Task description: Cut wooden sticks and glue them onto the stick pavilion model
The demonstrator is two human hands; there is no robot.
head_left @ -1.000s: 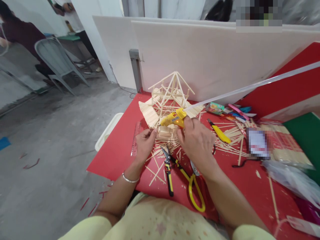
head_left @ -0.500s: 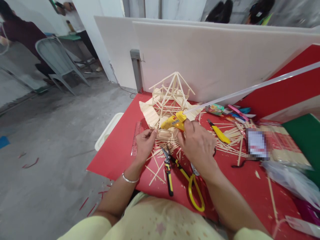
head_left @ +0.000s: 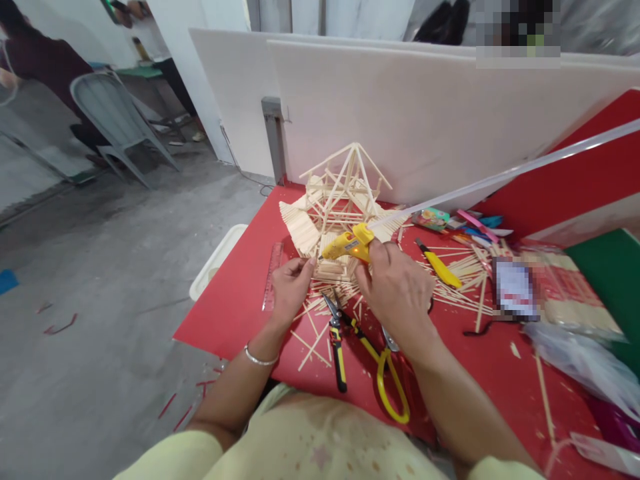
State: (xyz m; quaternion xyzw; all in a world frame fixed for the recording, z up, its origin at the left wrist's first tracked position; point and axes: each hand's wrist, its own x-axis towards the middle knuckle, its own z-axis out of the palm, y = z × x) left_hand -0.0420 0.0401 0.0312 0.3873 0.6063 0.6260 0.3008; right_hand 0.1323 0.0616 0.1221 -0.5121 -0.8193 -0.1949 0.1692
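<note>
My right hand point(head_left: 400, 287) is wrapped round a yellow hot glue gun point(head_left: 353, 244), with its small orange light lit. A long clear glue stick point(head_left: 480, 185) runs out of the back of the gun to the upper right. The nozzle points left, close to the fingertips of my left hand point(head_left: 290, 287). Thumb and forefinger of that hand are pinched together; what they hold is too small to make out. Around the gun and behind it stands a model house of thin wooden sticks point(head_left: 301, 230), with a peaked open roof frame point(head_left: 354, 157).
On the red tabletop point(head_left: 215, 313) lie a clear ruler point(head_left: 273, 277), pliers point(head_left: 337, 347), yellow-handled scissors point(head_left: 393, 393), a yellow utility knife point(head_left: 441, 265) and loose sticks point(head_left: 311, 347). Plastic bags point(head_left: 585, 360) are at right. White boards point(head_left: 400, 120) stand behind. A person point(head_left: 45, 60) sits far left.
Both hands and the glue gun stay almost where they were, with the nozzle still at the left fingertips. The view has shifted very slightly.
</note>
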